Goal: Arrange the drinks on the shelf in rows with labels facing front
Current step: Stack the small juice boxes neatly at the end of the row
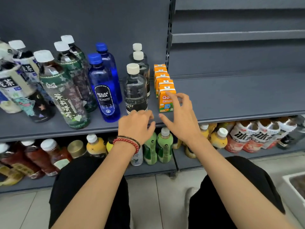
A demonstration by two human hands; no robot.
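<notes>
On the grey shelf [231, 96] drinks stand in rows running front to back. A row of orange juice cartons [165, 100] stands at the right, its front label facing me. Left of it is a row of clear bottles with black labels [136, 90], then two blue soda bottles [104, 95], then green-labelled tea bottles [64, 95] and white-labelled tea bottles [14, 83]. My right hand [179, 116] is just in front of the front carton, fingers spread and relaxed, a fingertip at its top edge. My left hand [137, 124] hovers at the shelf edge before the front clear bottle, fingers loosely curled, holding nothing.
The lower shelf [165, 167] holds many bottles: red-brown ones at the left, yellow and green ones in the middle, red-and-white ones at the right. The right half of the grey shelf is bare. A white bin corner [295, 184] sits on the tiled floor at the right.
</notes>
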